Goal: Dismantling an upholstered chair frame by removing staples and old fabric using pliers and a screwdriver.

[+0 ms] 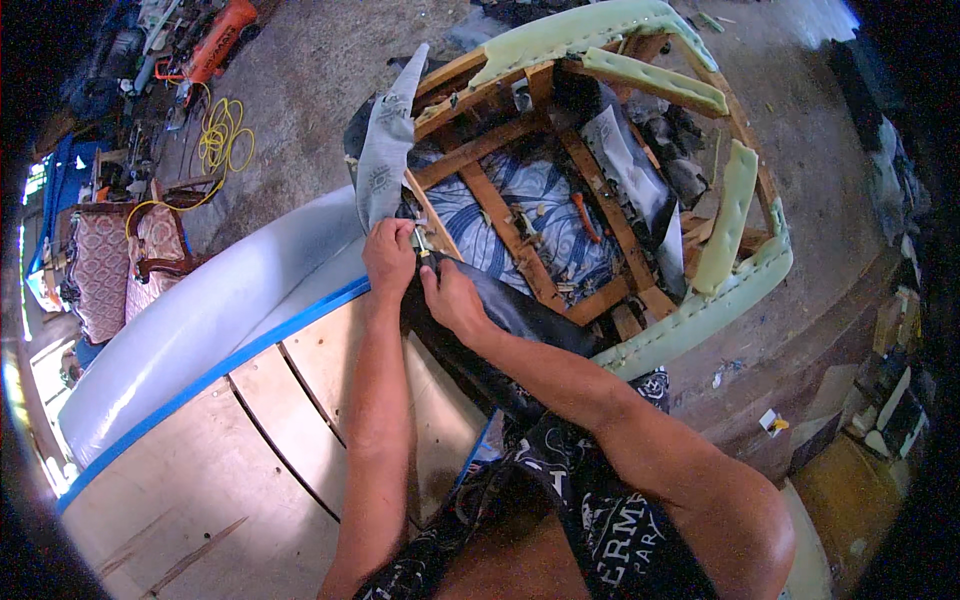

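Note:
My left hand [388,258] is closed at the lower end of a grey-backed cover flap [385,160], which rises above it along the chair frame's left side. Close beside it, my right hand [455,298] grips a slim screwdriver [422,241] with a metal shaft and a yellowish handle mostly hidden in the fingers. The tool's tip meets the frame edge near my left fingers. Black covering material [520,312] runs under my right wrist along the near side of the wooden chair frame [490,210]. Pale green foam [700,275] is fixed along its outer rails.
An orange-handled tool [586,218] and scraps lie inside the frame on patterned cloth. A wooden panel with blue edging [215,372] and a shiny grey padded piece [215,300] are at left. Beyond are a yellow hose [225,135], an orange cylinder [222,40] and a patterned upholstered chair [103,265].

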A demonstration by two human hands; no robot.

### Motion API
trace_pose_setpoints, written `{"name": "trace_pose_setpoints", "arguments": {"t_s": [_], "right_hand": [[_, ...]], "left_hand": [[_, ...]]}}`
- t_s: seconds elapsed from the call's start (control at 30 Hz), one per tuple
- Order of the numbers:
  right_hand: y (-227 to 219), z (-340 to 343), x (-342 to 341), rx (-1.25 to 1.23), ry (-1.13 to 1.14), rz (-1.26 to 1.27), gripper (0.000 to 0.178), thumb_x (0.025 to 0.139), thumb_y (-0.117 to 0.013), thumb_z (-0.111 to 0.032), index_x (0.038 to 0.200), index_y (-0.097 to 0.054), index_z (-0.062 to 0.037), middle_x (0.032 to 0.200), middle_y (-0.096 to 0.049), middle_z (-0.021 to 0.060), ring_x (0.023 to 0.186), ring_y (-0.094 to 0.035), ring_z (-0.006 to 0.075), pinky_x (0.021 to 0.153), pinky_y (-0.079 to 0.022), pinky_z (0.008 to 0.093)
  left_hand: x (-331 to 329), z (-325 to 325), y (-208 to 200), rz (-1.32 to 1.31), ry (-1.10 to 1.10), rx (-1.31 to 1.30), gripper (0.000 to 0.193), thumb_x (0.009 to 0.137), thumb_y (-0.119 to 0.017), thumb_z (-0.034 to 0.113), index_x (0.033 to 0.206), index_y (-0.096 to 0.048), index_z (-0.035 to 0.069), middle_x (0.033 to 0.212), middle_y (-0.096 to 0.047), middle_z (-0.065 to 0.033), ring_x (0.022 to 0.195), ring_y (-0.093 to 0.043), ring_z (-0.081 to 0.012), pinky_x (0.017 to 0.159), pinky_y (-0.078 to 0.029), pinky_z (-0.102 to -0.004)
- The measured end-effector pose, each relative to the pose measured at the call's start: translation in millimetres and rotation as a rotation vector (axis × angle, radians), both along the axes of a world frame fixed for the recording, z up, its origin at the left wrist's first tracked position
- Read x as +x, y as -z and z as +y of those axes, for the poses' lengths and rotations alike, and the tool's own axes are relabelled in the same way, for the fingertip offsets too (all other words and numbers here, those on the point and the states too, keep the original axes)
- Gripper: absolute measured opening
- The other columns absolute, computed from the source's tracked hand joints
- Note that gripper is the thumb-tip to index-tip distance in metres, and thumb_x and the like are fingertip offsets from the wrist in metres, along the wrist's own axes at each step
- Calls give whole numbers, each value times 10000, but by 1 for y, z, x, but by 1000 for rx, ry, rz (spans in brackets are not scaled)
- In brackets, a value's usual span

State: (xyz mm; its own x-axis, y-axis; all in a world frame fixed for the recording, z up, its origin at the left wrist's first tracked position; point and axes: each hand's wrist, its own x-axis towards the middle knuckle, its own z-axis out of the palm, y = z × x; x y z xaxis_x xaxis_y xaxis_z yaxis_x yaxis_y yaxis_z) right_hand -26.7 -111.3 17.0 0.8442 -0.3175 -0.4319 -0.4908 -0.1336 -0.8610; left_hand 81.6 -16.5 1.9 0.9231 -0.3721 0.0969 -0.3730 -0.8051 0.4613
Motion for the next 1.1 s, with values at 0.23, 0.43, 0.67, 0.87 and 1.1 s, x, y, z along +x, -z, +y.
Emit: {"name": "trace_pose_setpoints", "arguments": {"t_s": [0.23, 0.43, 0.67, 0.87, 1.1], "right_hand": [[28, 6, -3, 19, -3, -22, 397, 973, -487, -327, 917, -516, 65, 692, -603, 267, 642, -623, 435, 617, -482, 502], [-41, -39, 47, 844, 178, 319, 339, 946, -523, -321, 834, -578, -6, 615, -572, 89, 425, -514, 175, 360, -376, 326], [-56, -65, 108, 1090, -26, 404, 299, 902, -574, -358, 871, -575, -61, 609, -547, 100, 410, -467, 198, 347, -310, 331], [0, -49, -25, -92, -410, 57, 475, 940, -528, -430, 1137, -513, 1, 752, -612, 258, 798, -635, 445, 752, -492, 478], [13, -104, -48, 59, -244, -6, 484, 947, -522, -410, 1231, -492, -19, 919, -637, 308, 895, -620, 480, 752, -486, 517]], "left_hand": [[-1, -3, 4, -25, 42, -65, 110, 910, -581, 166, 892, -609, 61, 883, -655, -136, 857, -617, -360, 756, -485, -451], [0, 10, 9, 3, -95, -101, 165, 914, -593, 203, 921, -612, 39, 906, -649, -154, 870, -619, -350, 775, -477, -442], [-9, 2, 14, -192, -64, 12, 287, 826, -684, 235, 987, -534, 52, 945, -579, -183, 937, -564, -409, 793, -468, -492], [3, 2, -13, -24, 44, 31, 346, 737, -668, 46, 1061, -548, 63, 1063, -546, -179, 1015, -543, -401, 864, -465, -471], [3, -26, -31, -80, 206, 134, 453, 721, -706, 72, 1162, -602, 86, 1171, -541, -157, 1080, -545, -377, 928, -468, -419]]}}
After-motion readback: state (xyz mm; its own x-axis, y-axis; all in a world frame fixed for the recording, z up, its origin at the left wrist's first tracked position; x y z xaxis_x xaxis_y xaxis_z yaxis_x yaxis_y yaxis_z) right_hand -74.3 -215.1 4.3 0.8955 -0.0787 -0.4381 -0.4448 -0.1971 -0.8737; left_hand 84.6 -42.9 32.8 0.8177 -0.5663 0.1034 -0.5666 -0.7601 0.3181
